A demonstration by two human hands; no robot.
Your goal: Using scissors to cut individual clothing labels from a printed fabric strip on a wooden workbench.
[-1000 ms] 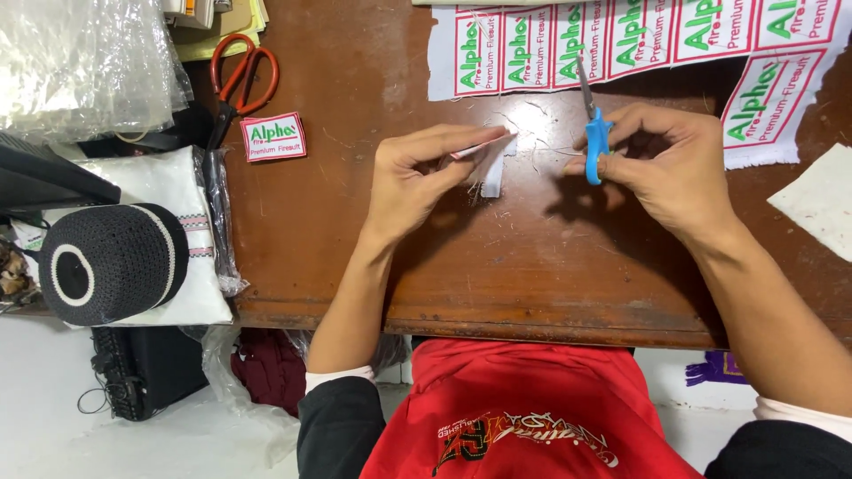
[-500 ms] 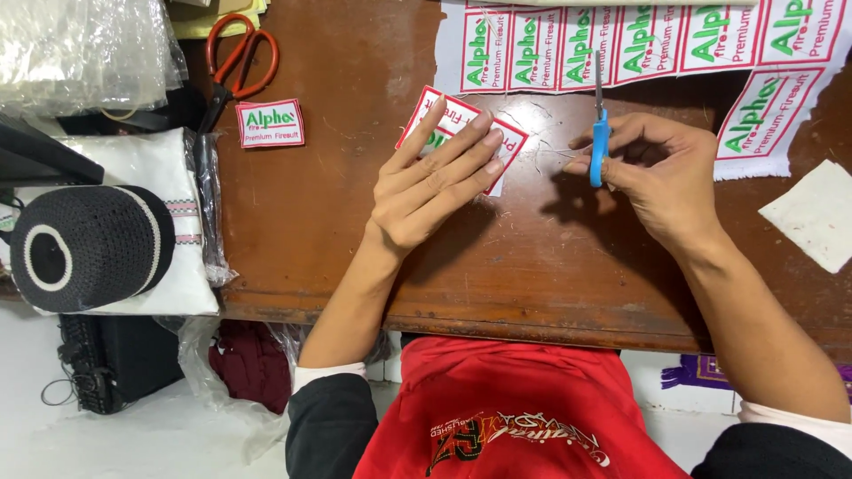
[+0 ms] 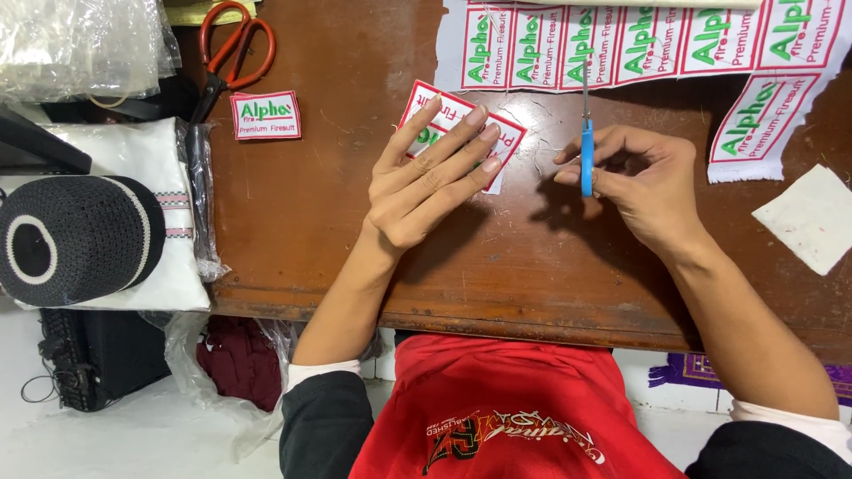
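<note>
1. While the left hand (image 3: 426,182) lies flat with fingers spread, it presses a cut label patch (image 3: 460,133) onto the wooden table (image 3: 355,222) at upper centre.
2. The right hand (image 3: 643,182), right of centre, pinches a small blue-handled snipper (image 3: 587,151), blade pointing up-frame.
3. A strip of uncut labels (image 3: 639,44) runs along the top right.
4. Orange scissors (image 3: 232,44) and a single patch (image 3: 265,115) sit upper left.
</note>
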